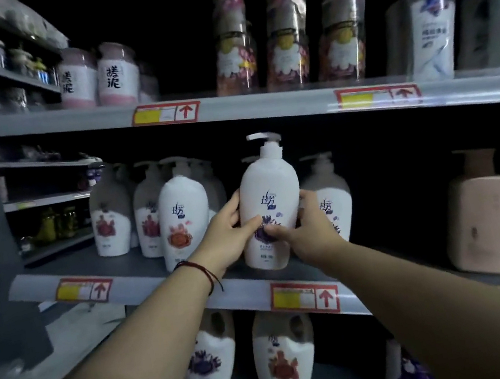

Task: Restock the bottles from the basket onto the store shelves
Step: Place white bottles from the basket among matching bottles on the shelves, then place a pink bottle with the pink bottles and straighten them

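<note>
A white pump bottle (267, 193) with a purple flower label stands upright at the front of the middle shelf (145, 283). My left hand (228, 235) grips its left side, thumb across the label. My right hand (305, 224) holds its right side, thumb on the purple flower. A matching purple-label bottle (330, 196) stands just behind and to the right. The basket is out of sight.
White bottles with red and orange flowers (183, 219) stand to the left on the same shelf. Peach square bottles (482, 218) sit far right. The upper shelf (261, 102) carries wrapped bottles. More flower-label bottles (284, 354) fill the shelf below.
</note>
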The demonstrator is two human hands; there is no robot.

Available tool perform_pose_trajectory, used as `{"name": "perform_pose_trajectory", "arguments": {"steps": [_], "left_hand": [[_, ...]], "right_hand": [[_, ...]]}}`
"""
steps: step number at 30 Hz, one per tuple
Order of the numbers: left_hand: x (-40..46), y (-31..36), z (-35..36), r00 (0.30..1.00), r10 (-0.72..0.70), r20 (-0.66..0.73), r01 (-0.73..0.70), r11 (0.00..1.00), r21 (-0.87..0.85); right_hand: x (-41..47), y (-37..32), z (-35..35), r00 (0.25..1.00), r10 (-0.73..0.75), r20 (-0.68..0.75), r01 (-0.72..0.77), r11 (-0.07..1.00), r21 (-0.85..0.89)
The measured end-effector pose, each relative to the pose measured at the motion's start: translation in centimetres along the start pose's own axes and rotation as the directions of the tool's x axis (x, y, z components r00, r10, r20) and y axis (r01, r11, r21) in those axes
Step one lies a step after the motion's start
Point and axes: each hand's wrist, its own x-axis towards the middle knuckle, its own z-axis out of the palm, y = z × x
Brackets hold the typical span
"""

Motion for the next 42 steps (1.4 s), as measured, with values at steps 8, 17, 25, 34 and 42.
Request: {"name": "perform_pose_trajectory", "arguments": {"steps": [8, 17, 25, 34, 42], "left_hand": [[1.1, -4.8, -0.7, 0.999, 0.029, -0.028, -0.027, 0.997, 0.074], [0.0, -6.1, -0.2, 0.994, 0.028, -0.108, 0.024, 0.893, 0.449], [-11.2, -5.7, 3.6, 0.862, 0.332, 0.382, -0.446, 0.142, 0.884], [-28.1, -20.6, 11.5, 0.778, -0.410, 0.476, -0.273, 0.461, 0.844], [-33.9, -34.9, 18.0, 0.192, -0.884, 0.427, -0.253, 0.376, 0.892]], "right_hand": [[1.4, 3.5, 2.7, 0.999, 0.030, -0.033, -0.033, 0.995, -0.094], [-1.5, 2.9, 2.7, 0.998, 0.000, -0.062, -0.018, 0.958, -0.286], [-11.3, 7.0, -2.0, 0.894, -0.416, 0.168, 0.366, 0.462, -0.808], [-32.5, 22.4, -5.9, 0.781, 0.383, 0.494, 0.327, 0.422, -0.845], [-40.1, 38.1, -3.3, 0.344, 0.848, 0.404, 0.141, 0.379, -0.915]]}}
